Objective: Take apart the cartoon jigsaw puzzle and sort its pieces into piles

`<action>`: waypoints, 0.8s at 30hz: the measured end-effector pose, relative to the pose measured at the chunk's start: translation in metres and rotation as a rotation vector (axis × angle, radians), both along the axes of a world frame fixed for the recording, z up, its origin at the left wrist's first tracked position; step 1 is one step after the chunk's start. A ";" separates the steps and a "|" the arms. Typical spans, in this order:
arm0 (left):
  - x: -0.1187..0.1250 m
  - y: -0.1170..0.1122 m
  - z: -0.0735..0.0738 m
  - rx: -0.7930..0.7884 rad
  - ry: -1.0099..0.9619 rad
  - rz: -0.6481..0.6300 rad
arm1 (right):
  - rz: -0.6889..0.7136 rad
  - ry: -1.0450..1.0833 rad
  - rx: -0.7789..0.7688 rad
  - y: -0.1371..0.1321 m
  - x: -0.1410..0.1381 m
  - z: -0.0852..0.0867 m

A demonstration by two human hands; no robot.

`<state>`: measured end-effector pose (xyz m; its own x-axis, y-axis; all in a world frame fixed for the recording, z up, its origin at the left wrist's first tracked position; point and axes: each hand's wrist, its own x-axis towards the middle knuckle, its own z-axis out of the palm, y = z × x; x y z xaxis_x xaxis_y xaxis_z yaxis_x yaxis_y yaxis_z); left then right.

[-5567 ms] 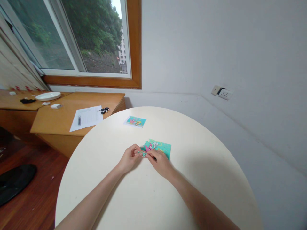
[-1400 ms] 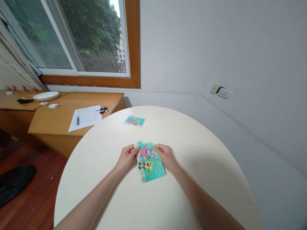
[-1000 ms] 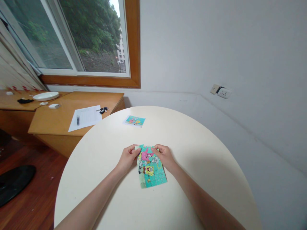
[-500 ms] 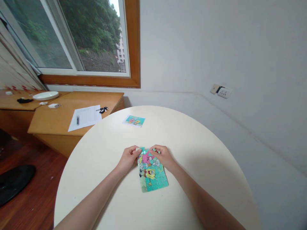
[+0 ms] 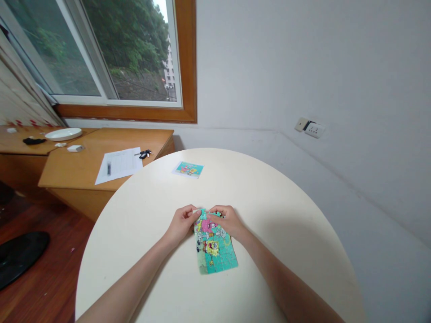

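Note:
A jigsaw puzzle point(image 5: 218, 258) with a turquoise cartoon picture lies in front of me on the round table. Its pieces are joined into one sheet, and the far edge is uneven. My left hand point(image 5: 183, 222) is closed on the far left corner, thumb on top and fingers curled at the edge. At the far right part, my right hand point(image 5: 229, 220) grips the puzzle with its thumb over the picture. The thumbs and fingers hide parts of the far edge, so I cannot tell whether a loose piece is between them.
A picture card point(image 5: 189, 170) with a similar cartoon lies at the far side of the cream table point(image 5: 269, 193). On the wooden desk point(image 5: 77, 168) to the left are a paper sheet point(image 5: 121, 163), keys point(image 5: 145, 154) and a white plate point(image 5: 63, 134). A wall socket point(image 5: 314, 129) is at right.
The puzzle has slid slightly towards me and a little to the right. My right hand has shifted slightly left, nearer my left hand. Both hands keep their hold.

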<state>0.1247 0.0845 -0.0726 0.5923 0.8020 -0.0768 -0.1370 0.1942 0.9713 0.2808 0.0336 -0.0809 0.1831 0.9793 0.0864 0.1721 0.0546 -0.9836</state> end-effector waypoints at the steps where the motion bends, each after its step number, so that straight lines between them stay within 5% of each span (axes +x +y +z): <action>1: 0.000 0.000 0.000 -0.003 -0.006 -0.006 | 0.011 -0.007 -0.004 0.000 0.000 0.000; 11: 0.001 0.004 -0.003 0.155 0.121 0.031 | 0.083 0.010 -0.037 -0.003 0.002 -0.001; 24: -0.001 0.005 -0.004 0.167 0.151 -0.029 | 0.027 -0.103 0.005 0.002 -0.001 -0.003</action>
